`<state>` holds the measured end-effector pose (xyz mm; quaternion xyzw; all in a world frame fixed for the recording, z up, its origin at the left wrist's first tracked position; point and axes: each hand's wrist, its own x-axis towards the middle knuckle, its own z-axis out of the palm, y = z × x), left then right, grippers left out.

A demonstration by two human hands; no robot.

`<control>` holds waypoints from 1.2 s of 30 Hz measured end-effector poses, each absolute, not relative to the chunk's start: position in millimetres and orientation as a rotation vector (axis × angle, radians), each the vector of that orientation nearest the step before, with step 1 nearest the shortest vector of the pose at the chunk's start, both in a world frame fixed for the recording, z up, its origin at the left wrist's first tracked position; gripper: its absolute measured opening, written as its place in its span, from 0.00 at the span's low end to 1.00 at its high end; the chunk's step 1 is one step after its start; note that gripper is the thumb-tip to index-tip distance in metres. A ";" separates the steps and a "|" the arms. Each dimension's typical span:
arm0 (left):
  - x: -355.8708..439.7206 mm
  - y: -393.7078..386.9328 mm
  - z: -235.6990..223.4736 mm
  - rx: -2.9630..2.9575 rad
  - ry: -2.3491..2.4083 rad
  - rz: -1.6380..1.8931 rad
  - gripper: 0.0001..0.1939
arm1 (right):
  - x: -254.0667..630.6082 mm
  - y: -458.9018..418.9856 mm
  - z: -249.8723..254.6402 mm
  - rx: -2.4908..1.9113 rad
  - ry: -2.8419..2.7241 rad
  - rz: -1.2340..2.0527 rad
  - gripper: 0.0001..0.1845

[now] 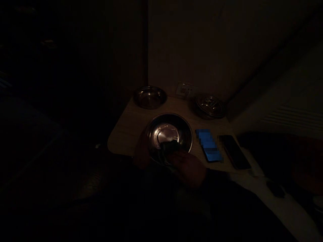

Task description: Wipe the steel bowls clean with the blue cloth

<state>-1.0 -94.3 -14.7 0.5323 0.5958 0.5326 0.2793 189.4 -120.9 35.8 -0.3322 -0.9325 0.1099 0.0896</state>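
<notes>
A shiny metal bowl [185,131] stands on the small wooden table, tilted slightly toward me. My left hand [141,153] grips its left rim, with the fingers mostly lost in the dark. Inside the near side of the bowl, my right hand [188,166] presses a dark cloth [170,147] against the metal. The fingers are closed over the cloth, and part of it hangs over the near rim.
Another metal bowl [150,97] sits at the table's back left. Stacked metal dishes [210,106] are at the back right, near a wall socket [185,89]. A lit phone [209,145] and a dark phone [235,152] lie on the right of the wooden table [123,134]. The room is very dark.
</notes>
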 end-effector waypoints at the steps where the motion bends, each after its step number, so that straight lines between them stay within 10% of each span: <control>1: -0.4 -95.0 -12.3 1.441 1.616 1.431 0.23 | 188.7 -120.4 35.3 -0.988 -2.771 0.331 0.25; 36: -20.9 -80.7 -3.3 1.561 1.647 1.294 0.19 | 177.2 -131.5 28.7 -0.946 -2.749 0.121 0.21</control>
